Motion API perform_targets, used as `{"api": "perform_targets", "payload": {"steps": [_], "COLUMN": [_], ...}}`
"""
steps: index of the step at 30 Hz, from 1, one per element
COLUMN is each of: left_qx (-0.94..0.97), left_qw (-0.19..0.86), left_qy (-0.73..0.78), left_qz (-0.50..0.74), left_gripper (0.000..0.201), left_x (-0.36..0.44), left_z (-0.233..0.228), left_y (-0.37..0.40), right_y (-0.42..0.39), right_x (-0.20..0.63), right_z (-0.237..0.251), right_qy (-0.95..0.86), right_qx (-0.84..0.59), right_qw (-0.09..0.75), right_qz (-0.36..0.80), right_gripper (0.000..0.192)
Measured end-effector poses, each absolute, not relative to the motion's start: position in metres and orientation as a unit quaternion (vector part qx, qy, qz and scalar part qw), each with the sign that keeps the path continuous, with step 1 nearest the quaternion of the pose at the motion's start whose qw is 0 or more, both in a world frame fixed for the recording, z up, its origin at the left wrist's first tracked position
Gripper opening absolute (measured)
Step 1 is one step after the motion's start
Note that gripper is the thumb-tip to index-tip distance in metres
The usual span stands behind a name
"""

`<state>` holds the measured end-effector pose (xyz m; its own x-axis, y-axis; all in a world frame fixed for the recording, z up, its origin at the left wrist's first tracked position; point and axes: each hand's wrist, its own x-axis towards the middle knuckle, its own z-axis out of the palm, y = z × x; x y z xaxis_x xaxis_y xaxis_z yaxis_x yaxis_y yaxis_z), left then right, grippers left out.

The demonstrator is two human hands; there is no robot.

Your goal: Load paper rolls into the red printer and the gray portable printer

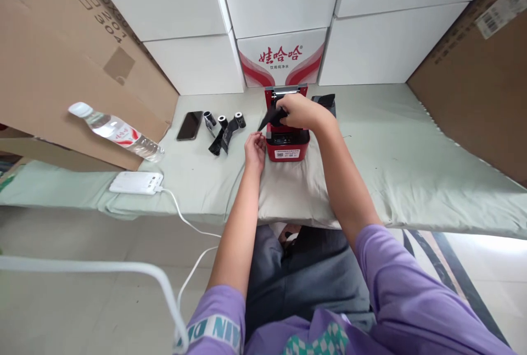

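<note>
A small red printer point(287, 146) stands on the pale green cloth-covered table point(391, 146), its lid raised at the back. My right hand point(300, 111) is over the printer's open top, gripping a black ribbon roll point(272, 117) with a strip of black film trailing left. My left hand point(255, 149) rests on the cloth just left of the printer, fingers loosely curled, holding nothing that I can see. Three more black rolls point(224, 124) with loose film lie to the left.
A black phone point(190, 125) lies beside the rolls. A water bottle point(117, 133) lies at the left, near a white power bank point(135, 183) with its cable. White cartons point(284, 53) and brown cardboard point(49, 69) wall the table. A dark pouch point(325, 101) sits behind the printer.
</note>
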<state>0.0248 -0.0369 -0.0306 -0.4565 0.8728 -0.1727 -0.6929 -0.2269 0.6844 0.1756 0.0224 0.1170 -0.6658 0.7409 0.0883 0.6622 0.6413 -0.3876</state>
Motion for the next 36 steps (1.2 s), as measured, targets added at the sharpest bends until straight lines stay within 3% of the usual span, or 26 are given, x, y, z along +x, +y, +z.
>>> {"api": "perform_targets", "payload": {"steps": [6, 20, 36], "left_qx": [0.133, 0.138, 0.135], "left_qw": [0.501, 0.485, 0.499], "left_qy": [0.365, 0.355, 0.37], "left_qz": [0.773, 0.787, 0.772], "left_gripper": [0.008, 0.01, 0.005], "left_x": [0.024, 0.024, 0.024], "left_z": [-0.033, -0.037, -0.031], "left_y": [-0.036, -0.032, -0.034], "right_y": [0.022, 0.03, 0.023], "right_x": [0.172, 0.181, 0.175], "right_z": [0.102, 0.084, 0.107], "right_qy": [-0.911, -0.904, -0.892], "right_qx": [-0.38, -0.37, -0.418], "right_qw": [0.124, 0.178, 0.051], "right_qz": [0.1, 0.12, 0.166], "right_gripper": [0.027, 0.027, 0.033]}}
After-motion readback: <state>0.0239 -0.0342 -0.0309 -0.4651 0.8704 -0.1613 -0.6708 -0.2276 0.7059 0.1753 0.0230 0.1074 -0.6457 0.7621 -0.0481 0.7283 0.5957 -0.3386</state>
